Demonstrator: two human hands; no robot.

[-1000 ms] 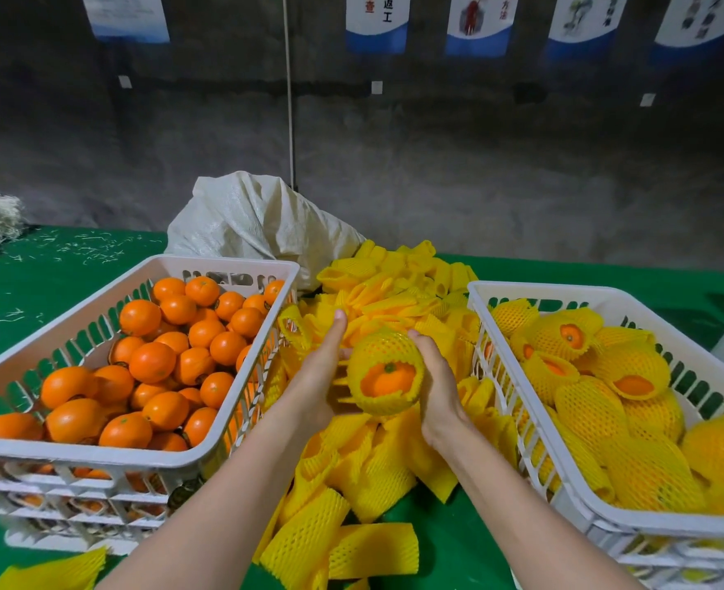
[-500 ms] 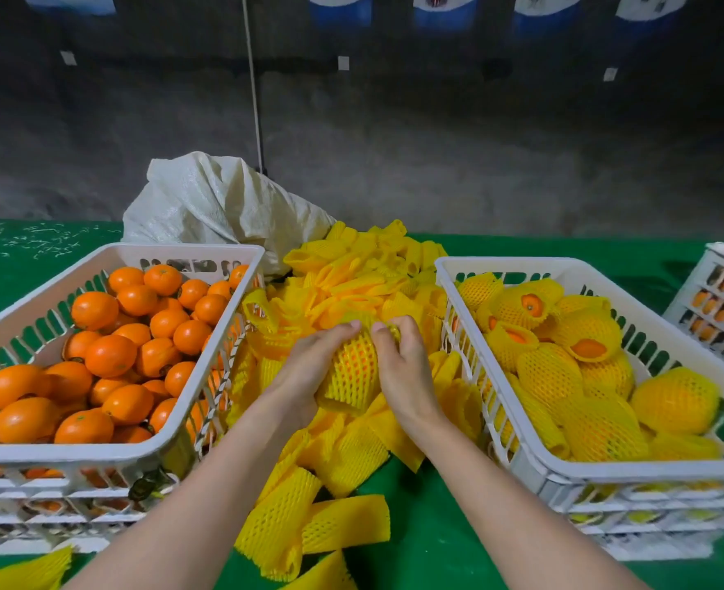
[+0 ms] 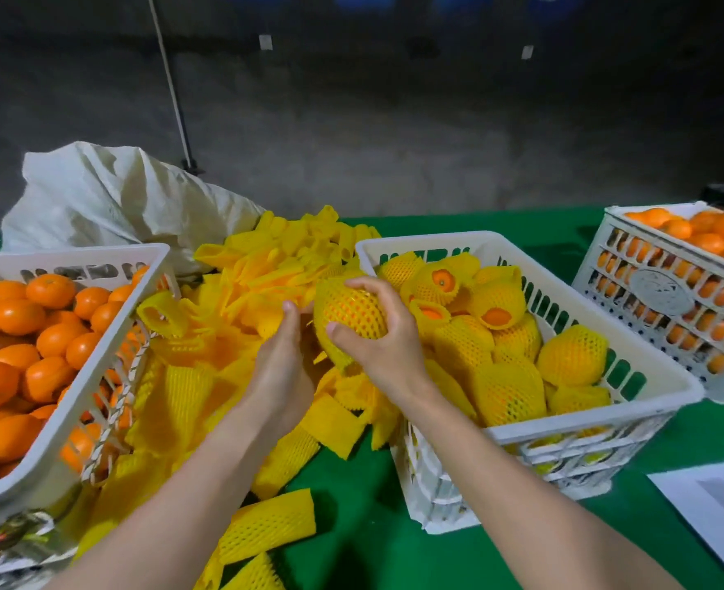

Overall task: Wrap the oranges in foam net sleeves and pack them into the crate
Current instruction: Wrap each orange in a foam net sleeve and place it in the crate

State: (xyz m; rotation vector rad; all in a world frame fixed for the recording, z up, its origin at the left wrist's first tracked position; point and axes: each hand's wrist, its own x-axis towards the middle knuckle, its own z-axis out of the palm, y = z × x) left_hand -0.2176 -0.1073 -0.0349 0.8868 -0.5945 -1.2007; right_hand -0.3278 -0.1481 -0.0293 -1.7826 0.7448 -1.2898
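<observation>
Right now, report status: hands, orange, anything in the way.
Right hand grips orange in yellow foam net sleeve. Left hand touches its edge, grip hidden. White plastic crate of wrapped oranges alongside, nothing between.

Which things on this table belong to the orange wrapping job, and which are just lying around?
In the job: sleeved orange gripped by the right hand; left hand beside it; foam net sleeves pile; crate of bare oranges; crate of wrapped oranges.
Lying about: white sack; sheet of paper; far crate of oranges.

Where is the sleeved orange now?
The sleeved orange is central in the head view, in the right hand, above the sleeve pile, just left of the packing crate.
</observation>
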